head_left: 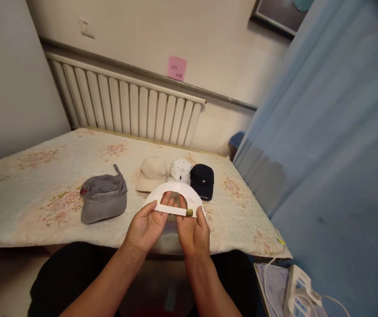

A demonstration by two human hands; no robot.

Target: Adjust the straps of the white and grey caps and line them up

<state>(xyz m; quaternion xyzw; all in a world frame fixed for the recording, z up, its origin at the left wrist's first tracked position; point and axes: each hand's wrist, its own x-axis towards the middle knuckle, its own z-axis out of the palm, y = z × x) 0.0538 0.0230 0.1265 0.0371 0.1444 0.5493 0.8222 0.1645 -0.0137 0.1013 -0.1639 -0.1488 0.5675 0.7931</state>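
Observation:
Between both hands I hold a white baseball cap (175,188), its back opening and strap with a brass-coloured buckle facing me. My left hand (147,224) grips the strap's left end, thumb on the outside. My right hand (193,226) grips beside the buckle, also thumb outside. Fingers of both hands show through the opening. Just beyond stand a beige cap (153,172), a white cap with a small dark logo (180,171) and a black cap (202,180), side by side. A grey cap (104,200) lies apart on the left, its strap end sticking up.
The caps rest on a bed with a floral cover (60,163). Behind it are a white radiator (129,101) and a pink note (177,68) on the wall. A blue curtain (327,154) hangs at right. A power strip (299,293) with cables sits at lower right.

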